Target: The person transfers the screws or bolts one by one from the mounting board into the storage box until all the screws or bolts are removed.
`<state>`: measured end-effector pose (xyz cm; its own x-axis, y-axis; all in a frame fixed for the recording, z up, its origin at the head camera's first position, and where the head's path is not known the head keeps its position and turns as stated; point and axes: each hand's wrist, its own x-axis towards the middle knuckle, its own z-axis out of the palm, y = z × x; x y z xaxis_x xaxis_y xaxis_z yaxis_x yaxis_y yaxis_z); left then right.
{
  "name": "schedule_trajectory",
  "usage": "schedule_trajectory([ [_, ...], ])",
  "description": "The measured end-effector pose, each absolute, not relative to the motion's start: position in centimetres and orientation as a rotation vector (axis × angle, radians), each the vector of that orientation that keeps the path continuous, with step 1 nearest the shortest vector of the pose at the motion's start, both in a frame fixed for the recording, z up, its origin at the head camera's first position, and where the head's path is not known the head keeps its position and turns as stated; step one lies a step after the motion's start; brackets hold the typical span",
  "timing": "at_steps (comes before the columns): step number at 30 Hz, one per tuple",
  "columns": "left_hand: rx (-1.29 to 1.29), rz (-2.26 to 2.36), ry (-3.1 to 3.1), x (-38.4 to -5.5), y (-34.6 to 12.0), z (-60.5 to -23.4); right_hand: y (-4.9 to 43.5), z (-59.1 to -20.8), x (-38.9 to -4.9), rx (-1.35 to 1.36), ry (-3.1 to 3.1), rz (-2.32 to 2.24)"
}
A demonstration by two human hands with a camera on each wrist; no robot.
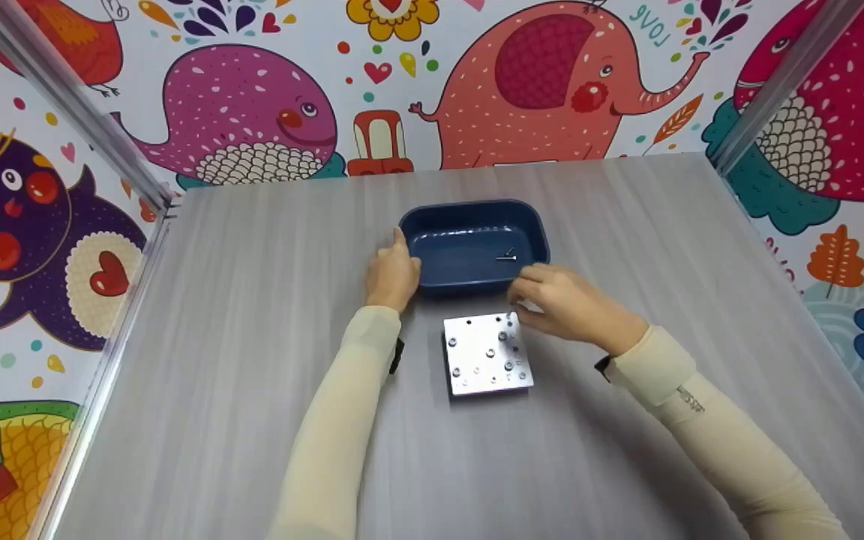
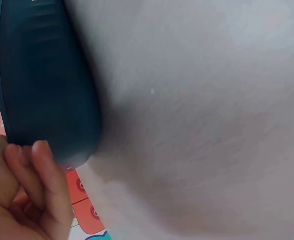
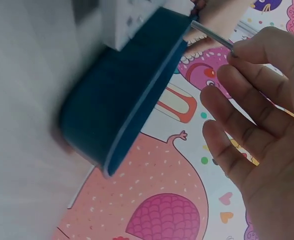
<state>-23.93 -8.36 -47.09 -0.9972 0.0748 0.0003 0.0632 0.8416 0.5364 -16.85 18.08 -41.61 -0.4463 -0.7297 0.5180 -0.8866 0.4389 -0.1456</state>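
My right hand (image 1: 563,304) pinches a slim metal screw (image 3: 212,35) between thumb and index finger, the other fingers loosely bent. It hovers at the far right corner of a square silver metal plate (image 1: 477,375), which has several holes and screw heads on top. Behind the plate stands a deep blue rectangular tray (image 1: 469,285). A few small metal screws (image 1: 505,258) lie inside the tray, towards its right. At the tray's left end, my left hand (image 1: 393,277) holds the rim; its bent fingers (image 2: 52,175) show against the outer wall in the left wrist view.
Everything stands on a grey wood-grain table (image 1: 252,300). Behind it rises a wall panel with cartoon animals (image 1: 252,112). Metal frame posts (image 1: 72,97) run up at the back corners.
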Motion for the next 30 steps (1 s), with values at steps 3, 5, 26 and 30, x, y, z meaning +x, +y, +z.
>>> schedule_trajectory([
  [3, -0.037, 0.733, 3.066, -25.8, -6.9, -49.9, 19.3, -43.4, -19.7, 1.374, -2.415, 0.537],
  [5, -0.117, 0.705, 3.098, -26.1, -6.5, -50.6, 19.7, -43.9, -21.3, 1.362, -2.454, 0.528],
  [26, -0.091, 0.746, 3.102, -26.3, -6.9, -50.8, 18.3, -43.1, -30.8, 0.716, -2.986, 0.543],
  [30, -0.087, 0.750, 3.105, -26.3, -6.9, -51.0, 18.2, -43.8, -31.5, 0.615, -3.034, 0.570],
])
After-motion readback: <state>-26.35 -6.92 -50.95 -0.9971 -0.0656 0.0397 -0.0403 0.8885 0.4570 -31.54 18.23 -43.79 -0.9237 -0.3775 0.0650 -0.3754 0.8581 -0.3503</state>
